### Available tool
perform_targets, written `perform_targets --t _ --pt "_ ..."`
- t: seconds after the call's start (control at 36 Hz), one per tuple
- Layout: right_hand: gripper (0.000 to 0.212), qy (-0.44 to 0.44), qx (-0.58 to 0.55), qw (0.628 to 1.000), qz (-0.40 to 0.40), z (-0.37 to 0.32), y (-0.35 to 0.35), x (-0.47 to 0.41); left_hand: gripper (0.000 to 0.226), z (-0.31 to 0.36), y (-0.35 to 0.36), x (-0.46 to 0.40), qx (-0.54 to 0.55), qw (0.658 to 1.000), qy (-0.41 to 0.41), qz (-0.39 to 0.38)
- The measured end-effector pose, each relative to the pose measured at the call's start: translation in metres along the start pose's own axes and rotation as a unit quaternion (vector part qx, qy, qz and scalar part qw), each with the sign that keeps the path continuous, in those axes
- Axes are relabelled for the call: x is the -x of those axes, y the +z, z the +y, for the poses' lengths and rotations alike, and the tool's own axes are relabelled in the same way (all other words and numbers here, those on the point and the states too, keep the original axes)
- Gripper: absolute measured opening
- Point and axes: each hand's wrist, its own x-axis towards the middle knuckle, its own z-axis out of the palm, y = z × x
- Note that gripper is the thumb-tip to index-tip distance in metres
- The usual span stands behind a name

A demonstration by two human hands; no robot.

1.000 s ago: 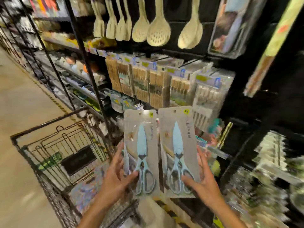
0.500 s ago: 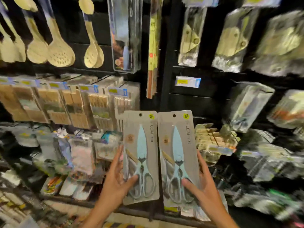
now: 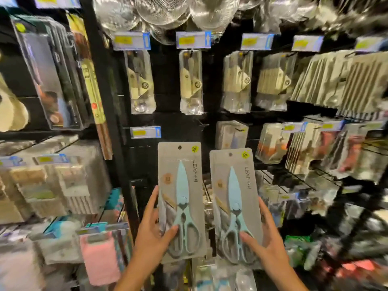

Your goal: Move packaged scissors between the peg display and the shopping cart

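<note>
The person is holding two packs of scissors upright, side by side, in front of the peg display (image 3: 182, 122). The left hand (image 3: 152, 232) is gripping the left scissors pack (image 3: 180, 198) at its lower left edge, thumb lying across the front near the handle loops, fingers running up behind the card's side. The right hand (image 3: 267, 240) is gripping the right scissors pack (image 3: 235, 204) at its lower right edge in the same manner. Both packs are grey cards carrying pale blue scissors, blades pointing up, each with a hang hole at the top. The two cards are sitting just beside each other, a narrow gap between them, the left one slightly higher. A price tag (image 3: 145, 132) is hanging just above the left pack. Packaged goods are hanging on pegs all around; the surroundings are blurred.
</note>
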Motion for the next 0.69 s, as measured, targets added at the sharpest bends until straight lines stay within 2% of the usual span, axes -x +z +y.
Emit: perform_targets --t 0.08,0.19,0.33,0.47,0.69 --pt "0.088 0.004 0.003 1.000 0.005 0.009 -0.039 -0.021 0.093 0.000 0.043 -0.017 0.004 1.000 0.012 0.005" --pt "0.091 0.004 0.006 1.000 0.004 0.015 -0.081 -0.051 0.098 0.004 0.091 -0.039 0.006 1.000 0.014 0.005" --pt "0.084 -0.005 0.001 1.000 -0.003 0.021 -0.114 -0.093 0.104 0.010 0.130 -0.061 0.006 1.000 0.014 0.018" --pt "0.085 -0.020 -0.012 0.999 -0.048 0.021 -0.124 -0.131 0.105 0.006 0.146 -0.076 0.002 0.999 0.017 0.043" --pt "0.087 -0.022 -0.005 0.997 -0.068 0.026 -0.119 -0.170 0.107 0.006 0.143 -0.101 -0.009 0.998 0.019 0.053"
